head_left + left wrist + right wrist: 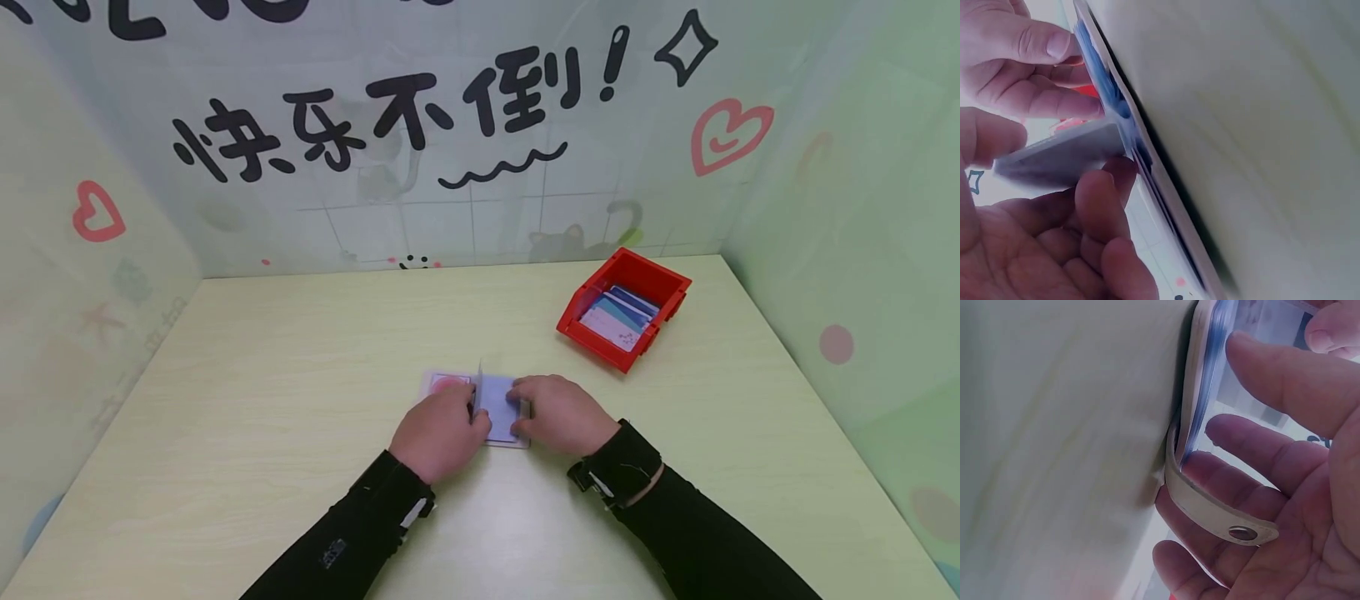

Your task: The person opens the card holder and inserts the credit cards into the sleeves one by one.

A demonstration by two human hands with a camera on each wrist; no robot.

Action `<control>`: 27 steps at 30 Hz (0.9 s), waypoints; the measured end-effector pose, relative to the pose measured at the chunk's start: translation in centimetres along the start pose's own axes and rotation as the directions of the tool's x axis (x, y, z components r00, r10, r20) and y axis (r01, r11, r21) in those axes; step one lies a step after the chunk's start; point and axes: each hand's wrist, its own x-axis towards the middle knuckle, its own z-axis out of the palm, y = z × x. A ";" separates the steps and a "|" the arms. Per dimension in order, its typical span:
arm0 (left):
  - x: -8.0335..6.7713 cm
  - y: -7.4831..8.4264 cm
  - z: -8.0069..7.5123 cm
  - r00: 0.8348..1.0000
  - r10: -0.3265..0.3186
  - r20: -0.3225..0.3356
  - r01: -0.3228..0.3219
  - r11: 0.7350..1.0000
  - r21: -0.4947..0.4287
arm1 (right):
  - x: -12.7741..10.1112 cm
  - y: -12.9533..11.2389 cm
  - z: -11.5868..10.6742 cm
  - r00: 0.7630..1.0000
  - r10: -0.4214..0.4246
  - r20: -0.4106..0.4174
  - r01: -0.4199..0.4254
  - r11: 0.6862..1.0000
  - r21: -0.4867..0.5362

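An opened card holder with thin plastic leaves lies on the table, a pink picture on its left side and a pale lilac page on its right. My left hand pinches one leaf that stands upright near the middle of the holder, thumb on one face and fingers on the other. At the right side, my right hand holds the stacked leaves by their edge, its thumb over them. A pale strap with a metal snap sticks out past that edge, across the right fingers.
A red plastic bin sits at the back right, holding several blue, white and pink cards. Behind the pale wooden table and along both sides rise printed sheets with lettering and hearts.
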 end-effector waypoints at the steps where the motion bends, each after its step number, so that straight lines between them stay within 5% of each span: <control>1: 0.0 -0.1 -0.1 1.000 -0.005 -0.007 0.005 1.000 0.003 | 0.0 0.0 0.0 1.000 0.001 0.001 -0.001 1.000 -0.009; 27: 0.1 -1.6 -1.1 0.993 -0.078 -0.092 0.084 0.995 0.062 | -0.1 -0.1 0.1 1.000 -0.011 0.002 0.011 0.999 -0.037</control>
